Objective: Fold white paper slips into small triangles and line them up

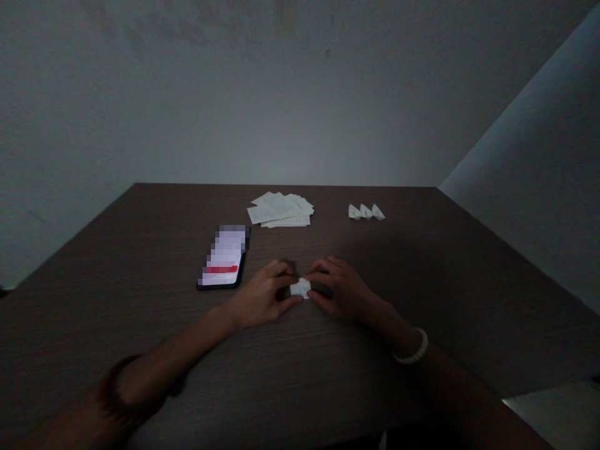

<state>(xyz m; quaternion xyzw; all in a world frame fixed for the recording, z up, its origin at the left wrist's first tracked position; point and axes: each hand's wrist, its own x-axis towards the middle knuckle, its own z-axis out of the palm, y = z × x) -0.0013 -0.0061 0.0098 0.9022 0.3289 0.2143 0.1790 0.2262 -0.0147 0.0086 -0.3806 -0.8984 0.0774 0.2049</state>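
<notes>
Print on the small paper (300, 288) and the pile of sheets (281, 211) is too small to read; the phone screen (225, 253) is blurred. The left hand (267, 292) and right hand (344, 290) pinch the small paper's opposite ends, so it sits between them.

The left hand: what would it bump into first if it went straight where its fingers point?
The left hand would probably meet the small white paper it seems to be touching, then the right hand.
</notes>
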